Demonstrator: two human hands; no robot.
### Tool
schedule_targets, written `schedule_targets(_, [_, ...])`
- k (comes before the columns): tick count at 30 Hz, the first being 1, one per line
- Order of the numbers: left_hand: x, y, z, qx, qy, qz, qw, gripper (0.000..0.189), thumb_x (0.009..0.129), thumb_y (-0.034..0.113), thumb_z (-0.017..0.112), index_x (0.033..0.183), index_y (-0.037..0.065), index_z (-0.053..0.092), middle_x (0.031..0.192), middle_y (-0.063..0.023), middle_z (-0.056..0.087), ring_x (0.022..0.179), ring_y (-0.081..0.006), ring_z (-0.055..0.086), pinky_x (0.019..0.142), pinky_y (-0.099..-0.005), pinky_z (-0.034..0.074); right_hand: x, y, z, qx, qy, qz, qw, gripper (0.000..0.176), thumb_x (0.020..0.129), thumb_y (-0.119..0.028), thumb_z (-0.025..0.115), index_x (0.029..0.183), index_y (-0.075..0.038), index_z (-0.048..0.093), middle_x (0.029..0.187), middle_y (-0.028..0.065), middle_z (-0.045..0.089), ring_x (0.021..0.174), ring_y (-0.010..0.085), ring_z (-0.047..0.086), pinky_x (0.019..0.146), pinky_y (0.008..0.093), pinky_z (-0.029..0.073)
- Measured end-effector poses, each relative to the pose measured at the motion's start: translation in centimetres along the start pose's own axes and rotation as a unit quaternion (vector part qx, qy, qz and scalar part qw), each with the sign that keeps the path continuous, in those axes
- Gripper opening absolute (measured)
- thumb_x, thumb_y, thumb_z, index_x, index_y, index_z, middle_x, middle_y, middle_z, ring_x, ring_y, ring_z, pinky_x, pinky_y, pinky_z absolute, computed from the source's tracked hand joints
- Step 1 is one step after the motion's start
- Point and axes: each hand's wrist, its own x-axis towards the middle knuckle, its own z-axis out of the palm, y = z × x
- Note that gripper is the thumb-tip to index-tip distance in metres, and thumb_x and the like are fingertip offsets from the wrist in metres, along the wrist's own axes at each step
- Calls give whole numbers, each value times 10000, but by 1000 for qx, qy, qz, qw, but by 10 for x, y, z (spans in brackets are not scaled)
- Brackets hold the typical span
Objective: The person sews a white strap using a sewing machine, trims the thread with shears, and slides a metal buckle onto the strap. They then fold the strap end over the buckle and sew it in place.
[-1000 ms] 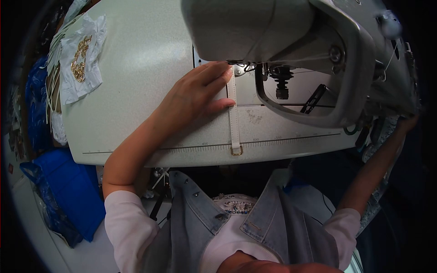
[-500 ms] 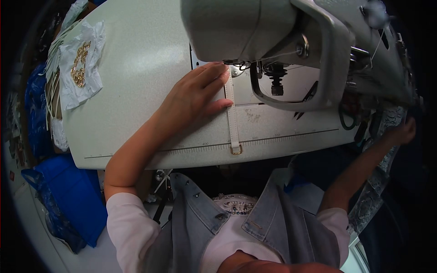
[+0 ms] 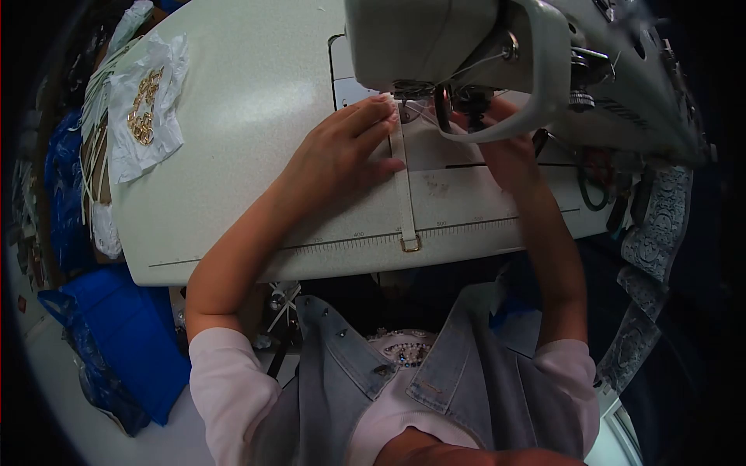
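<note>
A narrow white strap (image 3: 402, 182) runs down the machine bed and ends in a gold-coloured metal buckle (image 3: 410, 245) near the bed's front edge. My left hand (image 3: 347, 146) lies at the strap's upper part, fingertips pressed on it close beneath the sewing machine head (image 3: 423, 43); the thumb touches it lower down. My right hand (image 3: 507, 147) is under the machine's curved guard (image 3: 553, 78), partly hidden and blurred, so its fingers cannot be made out.
Gold chain pieces (image 3: 142, 113) lie on crumpled white paper (image 3: 167, 128) at the left. A blue bag (image 3: 124, 334) is below the table's left side. Patterned lace trim (image 3: 664, 225) hangs at the right, near dark-handled tools (image 3: 619, 211).
My right hand has come from the far right edge to the machine head. My left hand stays at the strap. The view has shifted slightly.
</note>
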Motion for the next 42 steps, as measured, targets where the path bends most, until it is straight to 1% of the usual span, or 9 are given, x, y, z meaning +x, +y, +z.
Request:
schedule_targets(3, [1, 0, 0, -9, -6, 0, 1000, 425, 796, 279, 692, 1084, -6, 565, 1222, -138, 527, 1170, -318, 519, 965, -395, 464, -3, -11, 6, -264, -5, -27, 964, 335, 957, -275, 491, 1172, -36, 583, 1063, 178, 613, 1026, 249, 593, 896, 350, 445])
schedule_targets(6, [-1, -3, 4, -12, -3, -8, 1000, 420, 796, 284, 694, 1076, 0, 564, 1224, -133, 520, 1170, -321, 517, 957, -396, 468, 6, 3, -19, -517, -87, -150, 838, 340, 927, -317, 547, 1123, -43, 592, 980, 167, 623, 968, 251, 617, 849, 363, 478])
schedule_targets(9, [-1, -1, 3, 18, 13, 3, 1000, 417, 793, 281, 697, 1064, -4, 559, 1222, -138, 519, 1167, -323, 519, 952, -399, 470, 17, 7, -60, -605, -201, 118, 762, 338, 885, -356, 599, 1090, -87, 591, 929, 115, 623, 863, 245, 634, 780, 379, 504])
schedule_targets(12, [2, -1, 1, -12, 3, -9, 1000, 419, 793, 282, 698, 1058, -8, 554, 1213, -154, 528, 1170, -324, 518, 954, -402, 468, 7, -14, -40, -569, -81, 193, 795, 261, 841, -255, 654, 1036, -92, 599, 862, 55, 608, 743, 232, 623, 695, 372, 503])
schedule_targets(14, [2, 0, 0, -19, -11, -16, 1000, 414, 795, 282, 696, 1055, -6, 552, 1215, -158, 527, 1161, -326, 524, 952, -406, 467, 0, -13, -23, -511, -14, -195, 837, 241, 768, -136, 679, 997, -88, 619, 845, 42, 600, 747, 217, 613, 672, 356, 486])
schedule_targets(21, [0, -4, 3, -43, -14, -38, 998, 413, 794, 279, 694, 1060, -3, 552, 1217, -147, 520, 1139, -332, 533, 944, -408, 473, 12, 23, -20, -462, -76, -106, 878, 382, 649, -46, 672, 1017, -145, 645, 888, 21, 598, 836, 216, 598, 766, 349, 467])
schedule_targets(24, [3, -3, 1, -40, -22, -23, 999, 422, 797, 286, 692, 1066, -8, 551, 1222, -161, 524, 1144, -334, 531, 948, -407, 469, 11, 11, -24, -423, -2, -209, 882, 359, 628, -28, 658, 969, -139, 644, 849, 20, 583, 805, 228, 588, 754, 359, 460])
schedule_targets(36, [2, -2, 4, -30, -3, -23, 999, 461, 803, 301, 683, 1107, -23, 559, 1213, -165, 538, 1151, -332, 528, 954, -406, 465, 11, 23, -21, -368, -57, -123, 920, 149, 672, -28, 635, 801, -68, 575, 783, 63, 549, 753, 255, 560, 718, 373, 439])
schedule_targets(42, [0, 0, 3, 9, 13, 35, 999, 372, 802, 275, 680, 1021, -12, 592, 1122, -128, 570, 1126, -307, 543, 930, -386, 481, 10, 14, -17, -463, -90, -34, 881, 110, 776, -119, 636, 852, -50, 595, 864, 74, 590, 907, 263, 580, 909, 397, 434])
